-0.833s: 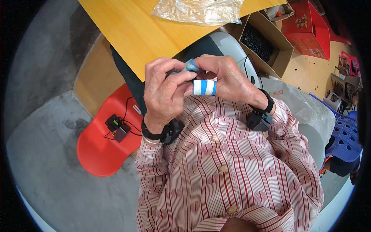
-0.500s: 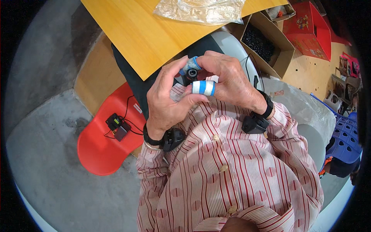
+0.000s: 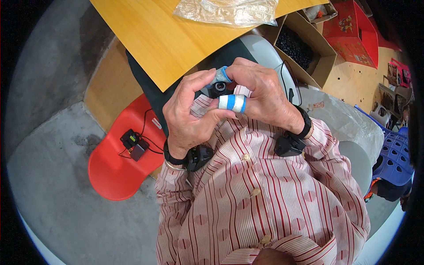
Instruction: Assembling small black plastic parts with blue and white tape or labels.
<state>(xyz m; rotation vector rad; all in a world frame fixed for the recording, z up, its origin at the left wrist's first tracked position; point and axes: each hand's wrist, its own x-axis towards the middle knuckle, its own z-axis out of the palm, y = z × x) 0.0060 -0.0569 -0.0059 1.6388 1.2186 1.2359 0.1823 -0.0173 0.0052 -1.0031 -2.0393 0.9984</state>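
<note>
A small black part with a round grey ring and a dark hole (image 3: 220,87) sits between my hands, over my lap. My right hand (image 3: 267,90) pinches it between thumb and index finger. Blue and white tape wraps that thumb (image 3: 232,103), and similar tape covers the index fingertip (image 3: 221,76). My left hand (image 3: 187,108) curves round from the other side, its fingertips meeting the taped index finger and its thumb just under the taped thumb. Fingers hide much of the part, so its exact kind cannot be made out.
The yellow tabletop (image 3: 163,44) lies ahead, with a clear plastic bag (image 3: 227,12) at its far edge. On the right stands a cardboard box of small black parts (image 3: 295,46), beside a red box (image 3: 353,35). A red stool (image 3: 117,163) on the left carries black devices with cables (image 3: 134,143).
The black part has turned slightly between my fingers, and its ring sits a little lower. My left hand has shifted slightly to the left; the grip stays much the same.
</note>
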